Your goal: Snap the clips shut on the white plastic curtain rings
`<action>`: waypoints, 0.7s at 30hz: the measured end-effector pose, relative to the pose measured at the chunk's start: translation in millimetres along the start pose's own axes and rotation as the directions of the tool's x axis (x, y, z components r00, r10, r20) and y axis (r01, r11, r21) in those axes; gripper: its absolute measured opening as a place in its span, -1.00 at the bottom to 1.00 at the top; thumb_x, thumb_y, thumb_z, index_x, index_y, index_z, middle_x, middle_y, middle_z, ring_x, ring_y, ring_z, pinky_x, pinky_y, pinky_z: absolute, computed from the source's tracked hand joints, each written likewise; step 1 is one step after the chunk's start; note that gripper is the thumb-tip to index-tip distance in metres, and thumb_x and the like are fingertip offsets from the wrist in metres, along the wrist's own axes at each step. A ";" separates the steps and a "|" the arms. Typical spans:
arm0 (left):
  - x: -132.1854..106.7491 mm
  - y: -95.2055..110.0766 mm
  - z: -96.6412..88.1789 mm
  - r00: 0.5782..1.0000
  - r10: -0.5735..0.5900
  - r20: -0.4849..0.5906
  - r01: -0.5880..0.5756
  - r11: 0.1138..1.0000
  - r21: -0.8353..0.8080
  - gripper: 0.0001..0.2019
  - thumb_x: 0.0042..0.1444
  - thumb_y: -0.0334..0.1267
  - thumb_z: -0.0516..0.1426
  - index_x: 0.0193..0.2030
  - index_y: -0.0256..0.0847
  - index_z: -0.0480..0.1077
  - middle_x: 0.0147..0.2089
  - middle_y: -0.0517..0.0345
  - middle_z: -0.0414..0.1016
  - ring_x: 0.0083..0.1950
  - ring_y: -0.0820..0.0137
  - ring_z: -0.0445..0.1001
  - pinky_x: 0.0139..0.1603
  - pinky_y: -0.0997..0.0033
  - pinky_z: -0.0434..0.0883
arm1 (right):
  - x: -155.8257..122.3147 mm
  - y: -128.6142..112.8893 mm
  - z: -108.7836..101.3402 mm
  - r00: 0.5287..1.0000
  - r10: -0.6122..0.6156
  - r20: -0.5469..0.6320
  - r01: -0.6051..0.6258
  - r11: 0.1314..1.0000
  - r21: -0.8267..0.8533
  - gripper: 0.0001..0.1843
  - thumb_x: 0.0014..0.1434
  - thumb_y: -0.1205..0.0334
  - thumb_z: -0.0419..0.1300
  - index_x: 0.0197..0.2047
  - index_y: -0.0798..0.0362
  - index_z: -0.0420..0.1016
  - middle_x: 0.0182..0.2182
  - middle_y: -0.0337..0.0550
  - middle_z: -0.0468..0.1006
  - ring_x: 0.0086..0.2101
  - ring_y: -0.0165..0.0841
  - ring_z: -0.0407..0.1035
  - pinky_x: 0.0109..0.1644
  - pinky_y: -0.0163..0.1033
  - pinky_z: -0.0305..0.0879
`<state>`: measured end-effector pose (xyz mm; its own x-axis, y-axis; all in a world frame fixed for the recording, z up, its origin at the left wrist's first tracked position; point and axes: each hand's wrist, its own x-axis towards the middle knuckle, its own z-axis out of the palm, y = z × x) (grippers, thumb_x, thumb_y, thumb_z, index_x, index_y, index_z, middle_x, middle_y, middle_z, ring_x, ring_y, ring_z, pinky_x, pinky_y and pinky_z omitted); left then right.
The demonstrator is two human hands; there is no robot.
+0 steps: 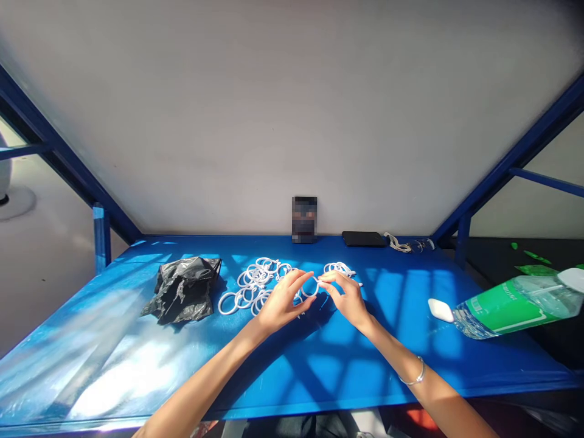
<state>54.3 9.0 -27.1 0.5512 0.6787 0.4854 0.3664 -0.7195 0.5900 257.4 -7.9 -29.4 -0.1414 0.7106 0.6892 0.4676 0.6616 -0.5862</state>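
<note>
Between my two hands is a white plastic ring point(317, 286), held up just over the blue table. My left hand point(283, 299) grips its left side, with thumb and fingers curved around it. Thumb and fingertips of my right hand point(345, 297) pinch the ring's right edge, where a small white end shows. To the left lies a loose pile of similar white rings point(245, 297), partly covered by my left hand. A smaller bunch of white rings point(338, 267) sits just behind my right hand.
A crumpled black plastic bag point(185, 289) lies left on the blue table point(274, 383). At the back are a blurred upright device point(304, 220), a black phone point(364, 238), a white cable point(396, 243) and glasses point(420, 245). Right are a white case point(440, 310) and a large bottle point(511, 307).
</note>
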 end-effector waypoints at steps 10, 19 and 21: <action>-1.8 2.6 -1.5 1.000 -0.020 0.012 0.020 1.000 0.020 -0.57 0.33 0.00 0.08 0.22 -0.19 0.36 -0.03 -0.04 0.45 -0.03 0.26 0.45 -0.01 0.21 0.47 | -0.4 -2.8 -1.7 1.000 -0.022 -0.020 0.022 1.000 0.018 -0.84 0.33 0.23 0.18 -0.33 -0.02 0.49 -0.39 -0.18 0.61 -0.35 -0.30 0.53 -0.25 -0.20 0.49; -3.7 1.0 0.7 1.000 -0.029 0.007 0.028 0.999 0.040 -0.58 0.34 0.01 0.07 0.18 -0.19 0.39 -0.08 -0.02 0.44 -0.08 0.28 0.46 -0.07 0.24 0.47 | -0.6 -5.0 -1.1 1.000 0.016 -0.021 -0.015 1.000 0.024 -0.82 0.33 0.21 0.18 -0.34 -0.02 0.50 -0.38 -0.18 0.63 -0.34 -0.30 0.54 -0.22 -0.21 0.49; -3.1 0.2 1.7 1.000 -0.020 0.002 0.020 0.999 0.029 -0.61 0.34 -0.02 0.07 0.19 -0.17 0.37 -0.05 -0.01 0.45 -0.06 0.28 0.46 -0.04 0.23 0.48 | -0.1 -6.6 -0.8 1.000 0.022 0.008 -0.022 1.000 0.018 -0.89 0.33 0.23 0.18 -0.25 -0.02 0.51 -0.34 -0.18 0.64 -0.33 -0.31 0.54 -0.21 -0.22 0.50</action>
<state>53.9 6.5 -29.5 0.5456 0.6926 0.4719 0.3988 -0.7098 0.5807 255.1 -12.5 -25.2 -0.1377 0.7269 0.6728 0.4552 0.6498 -0.6088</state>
